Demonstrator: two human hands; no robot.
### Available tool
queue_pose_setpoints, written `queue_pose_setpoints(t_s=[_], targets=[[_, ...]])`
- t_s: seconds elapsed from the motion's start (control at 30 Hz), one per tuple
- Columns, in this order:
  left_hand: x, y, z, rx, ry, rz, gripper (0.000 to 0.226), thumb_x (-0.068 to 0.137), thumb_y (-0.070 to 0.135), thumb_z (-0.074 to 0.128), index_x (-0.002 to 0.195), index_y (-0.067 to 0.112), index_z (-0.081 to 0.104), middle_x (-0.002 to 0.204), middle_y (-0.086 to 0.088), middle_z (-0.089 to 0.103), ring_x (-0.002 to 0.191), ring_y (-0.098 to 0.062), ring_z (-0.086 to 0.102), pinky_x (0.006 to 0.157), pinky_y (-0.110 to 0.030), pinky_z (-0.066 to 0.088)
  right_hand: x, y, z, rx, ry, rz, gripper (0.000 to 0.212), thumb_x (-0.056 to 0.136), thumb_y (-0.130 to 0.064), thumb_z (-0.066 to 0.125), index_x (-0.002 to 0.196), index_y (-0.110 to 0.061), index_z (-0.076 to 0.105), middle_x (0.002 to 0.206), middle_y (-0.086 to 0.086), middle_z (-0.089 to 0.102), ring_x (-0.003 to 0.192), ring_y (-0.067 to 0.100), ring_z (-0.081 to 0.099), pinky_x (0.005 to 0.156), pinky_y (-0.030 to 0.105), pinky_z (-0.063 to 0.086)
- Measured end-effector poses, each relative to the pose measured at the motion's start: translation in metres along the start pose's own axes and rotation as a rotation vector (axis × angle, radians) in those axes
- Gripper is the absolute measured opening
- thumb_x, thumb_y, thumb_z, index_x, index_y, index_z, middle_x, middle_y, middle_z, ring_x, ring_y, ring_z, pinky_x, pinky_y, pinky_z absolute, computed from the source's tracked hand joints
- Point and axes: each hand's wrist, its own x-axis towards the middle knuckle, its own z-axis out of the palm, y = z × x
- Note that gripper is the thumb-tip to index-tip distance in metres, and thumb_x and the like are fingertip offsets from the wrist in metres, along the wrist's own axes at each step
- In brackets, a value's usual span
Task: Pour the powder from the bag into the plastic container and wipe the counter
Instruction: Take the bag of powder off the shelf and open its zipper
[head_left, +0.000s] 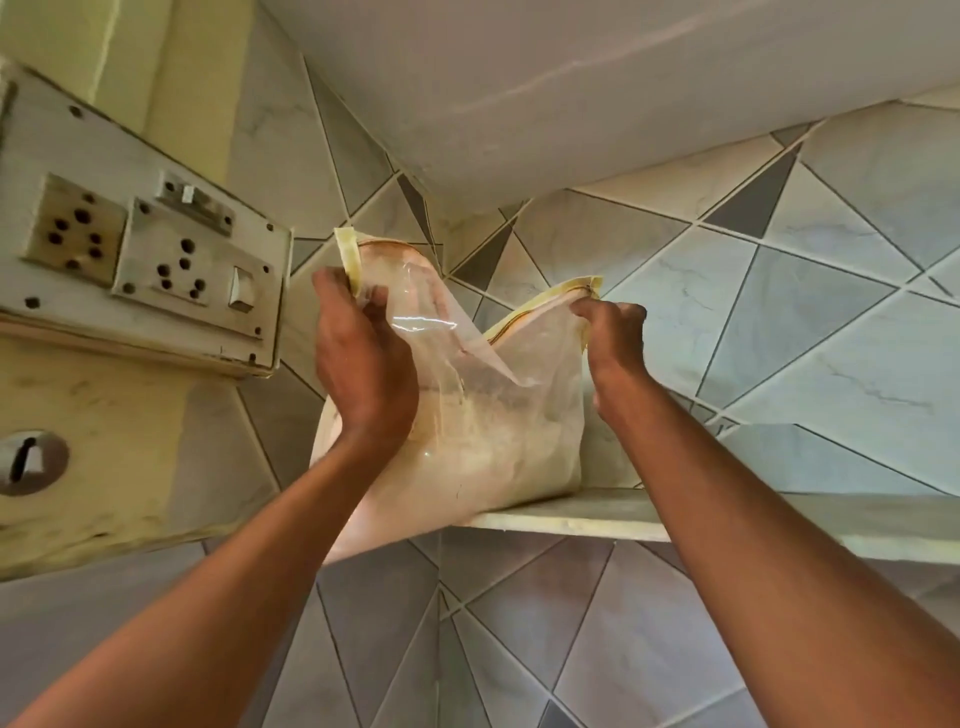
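one clear bag (483, 415) of powder rests on one shelf (727, 512); two hands, left (363, 364) and right (613, 327), each pinch its top edge.

Soft, even, yellowish light, small glare on the bag (423, 326), wide-angle bending at the edges.

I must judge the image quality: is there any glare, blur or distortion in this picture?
Head view: wide-angle bending curves the shelf edge and tile lines; small glare streaks sit on the clear bag near its top; the left hand and right hand look slightly soft; light is dim and yellowish, with the socket panel still readable.
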Motion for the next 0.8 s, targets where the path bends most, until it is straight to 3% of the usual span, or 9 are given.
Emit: queue_pose_setpoints(t_s=[0.17, 0.2, 0.27, 0.3, 0.37, 0.43, 0.57, 0.7, 0.8], targets=[[-0.001, 0.011, -0.011, -0.059, 0.017, 0.03, 0.012, 0.1, 0.005, 0.042, 0.109, -0.002, 0.045, 0.084, 0.003, 0.046, 0.068, 0.004, 0.045, 0.058, -0.01, 0.032, 0.03, -0.01, 0.011, 0.102, -0.164, 0.023, 0.084, 0.096, -0.018, 0.066, 0.158, -0.029, 0.011, 0.133, 0.005, 0.044, 0.114, 0.027, 0.049, 0.098, 0.045, 0.042], [-0.002, 0.011, -0.012, -0.071, 0.02, 0.031, 0.012, 0.099, 0.005, 0.042, 0.108, -0.001, 0.045, 0.085, 0.001, 0.047, 0.069, 0.002, 0.046, 0.059, -0.005, 0.032, 0.036, -0.008, 0.014, 0.104, -0.163, 0.064, 0.084, 0.095, -0.019, 0.067, 0.158, -0.029, 0.012, 0.132, 0.006, 0.046, 0.115, 0.03, 0.051, 0.101, 0.051, 0.044], [-0.002, 0.014, -0.015, -0.089, 0.047, 0.044, 0.013, 0.098, 0.01, 0.04, 0.108, 0.003, 0.045, 0.087, -0.007, 0.051, 0.072, -0.012, 0.048, 0.061, -0.003, 0.032, 0.046, -0.006, 0.021, 0.111, -0.163, 0.1, 0.06, 0.094, -0.023, 0.07, 0.146, -0.018, 0.041, 0.124, 0.009, 0.059, 0.115, 0.035, 0.059, 0.1, 0.055, 0.05], [-0.001, 0.015, -0.017, -0.092, 0.05, 0.053, 0.014, 0.099, 0.013, 0.039, 0.108, 0.004, 0.045, 0.088, -0.008, 0.051, 0.073, -0.014, 0.047, 0.062, -0.003, 0.032, 0.047, -0.007, 0.022, 0.118, -0.161, 0.097, 0.039, 0.093, -0.022, 0.072, 0.128, -0.012, 0.058, 0.113, 0.009, 0.067, 0.11, 0.034, 0.064, 0.094, 0.051, 0.054], [0.001, 0.018, -0.021, -0.084, 0.057, 0.066, 0.015, 0.1, 0.01, 0.04, 0.107, -0.001, 0.047, 0.086, -0.003, 0.047, 0.07, -0.003, 0.042, 0.063, -0.003, 0.033, 0.044, -0.009, 0.02, 0.106, -0.141, 0.065, 0.005, 0.091, -0.012, 0.073, 0.093, -0.009, 0.07, 0.092, 0.007, 0.072, 0.091, 0.028, 0.07, 0.078, 0.04, 0.059], [0.006, 0.02, -0.028, -0.062, 0.068, 0.054, 0.015, 0.102, 0.007, 0.04, 0.108, -0.005, 0.047, 0.08, 0.004, 0.044, 0.066, 0.002, 0.044, 0.06, -0.004, 0.034, 0.04, -0.014, 0.017, 0.112, -0.118, 0.018, 0.012, 0.09, -0.007, 0.074, 0.08, -0.011, 0.069, 0.088, 0.007, 0.073, 0.082, 0.023, 0.071, 0.077, 0.04, 0.061], [0.021, 0.031, -0.046, -0.028, 0.121, 0.033, 0.016, 0.102, 0.005, 0.038, 0.111, -0.005, 0.046, 0.073, 0.008, 0.043, 0.061, 0.002, 0.044, 0.055, -0.009, 0.032, 0.023, -0.036, 0.013, 0.203, -0.089, -0.071, 0.016, 0.089, -0.003, 0.073, 0.075, -0.01, 0.07, 0.085, 0.006, 0.07, 0.08, 0.021, 0.068, 0.08, 0.037, 0.061], [0.043, 0.05, -0.067, 0.023, 0.202, 0.002, 0.02, 0.1, 0.007, 0.036, 0.115, -0.004, 0.045, 0.077, 0.002, 0.046, 0.066, -0.014, 0.043, 0.061, -0.026, 0.033, 0.002, -0.069, 0.011, 0.252, -0.046, -0.105, 0.018, 0.086, -0.001, 0.075, 0.07, -0.008, 0.069, 0.083, 0.002, 0.064, 0.077, 0.018, 0.062, 0.075, 0.035, 0.058], [0.058, 0.068, -0.092, 0.076, 0.281, -0.031, 0.027, 0.101, 0.01, 0.035, 0.122, -0.003, 0.044, 0.081, -0.001, 0.052, 0.075, -0.028, 0.051, 0.067, -0.025, 0.029, -0.024, -0.098, 0.007, 0.287, -0.052, -0.103, 0.015, 0.085, 0.0, 0.076, 0.074, -0.009, 0.071, 0.079, -0.001, 0.066, 0.072, 0.014, 0.063, 0.073, 0.034, 0.06]])
